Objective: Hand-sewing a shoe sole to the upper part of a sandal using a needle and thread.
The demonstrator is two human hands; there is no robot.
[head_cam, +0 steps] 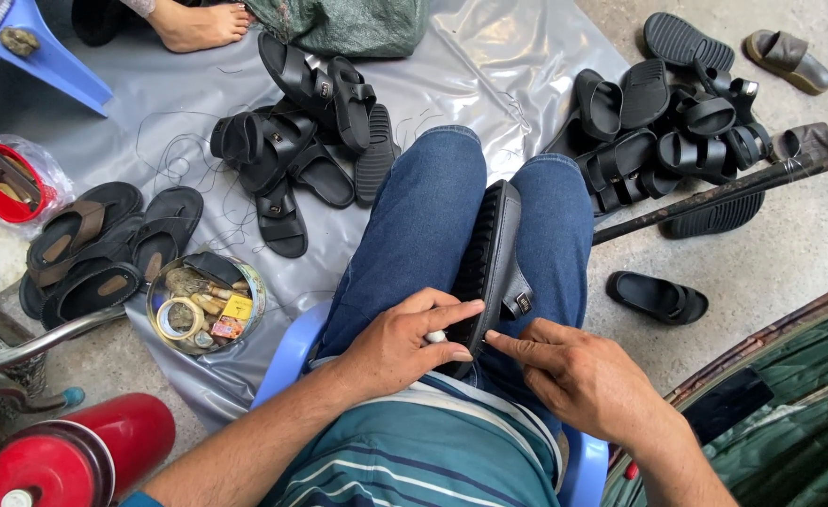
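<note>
Sandal [491, 263] clamped sole-up between our knees, heel end at our fingers.
We pinch a small white tool against its near edge with the left hand [402, 345], fingers closed on it; right hand [578, 376] rests its extended fingertips on the same end, holding nothing. Round tin [205, 302] with small yellow and orange packets sits left of us; clear bag [12, 180] around a red container further left.
</note>
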